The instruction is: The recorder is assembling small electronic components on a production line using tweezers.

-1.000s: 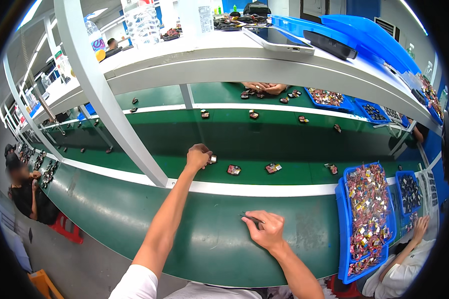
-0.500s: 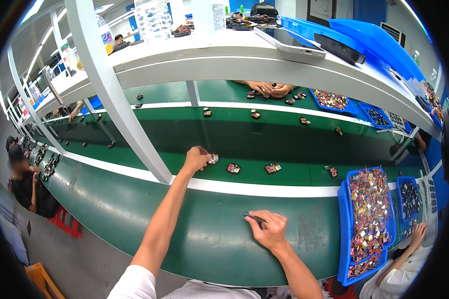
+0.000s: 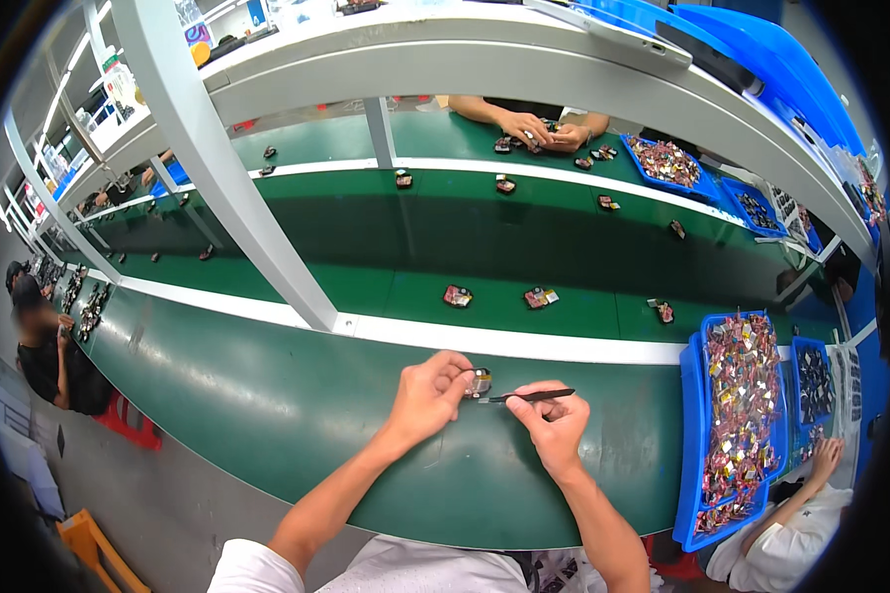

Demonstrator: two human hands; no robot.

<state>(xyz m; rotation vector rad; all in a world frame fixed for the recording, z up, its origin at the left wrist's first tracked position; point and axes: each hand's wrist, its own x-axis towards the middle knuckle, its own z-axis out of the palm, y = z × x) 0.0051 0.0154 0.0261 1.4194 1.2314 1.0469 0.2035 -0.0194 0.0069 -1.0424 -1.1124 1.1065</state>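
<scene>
The left hand (image 3: 429,395) pinches a small dark case (image 3: 480,381) by its edge over the green table (image 3: 603,474), and the right hand (image 3: 556,427) grips black tweezers (image 3: 549,394), tip close beside the case. The case is probably light and stiff, its insides likely fragile, so the rim seems the safest hold; the slim tweezers should feel rigid.

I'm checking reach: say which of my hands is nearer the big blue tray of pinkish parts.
Right. The right hand is left of the blue tray; the left hand is farther left.
</scene>
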